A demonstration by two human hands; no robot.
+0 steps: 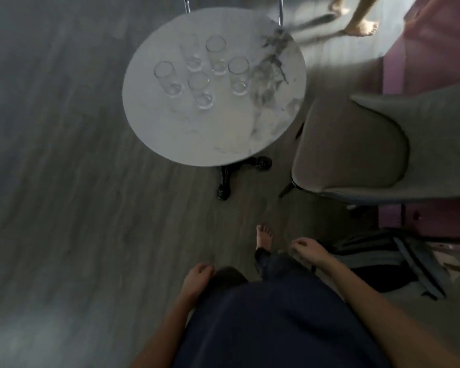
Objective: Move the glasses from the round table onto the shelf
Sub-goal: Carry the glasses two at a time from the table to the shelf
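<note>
Grey plank floor [77, 168] fills most of the view, blurred. On it stands the round table [186, 134] with five glasses [201, 90] upright in a loose cluster, near one another; whether any touch I cannot tell. No shelf is visible. Both hands hang low by the hips, well apart from the table: the left hand [197, 276] and right hand [307, 249] each have fingers loosely curled, holding nothing. A grey chair [356, 144] sits just beside the table. The step in hand looks like the approach. Best to stop close, then take an outer glass around its wall, lifting straight up so neighbours stay unknocked.
</note>
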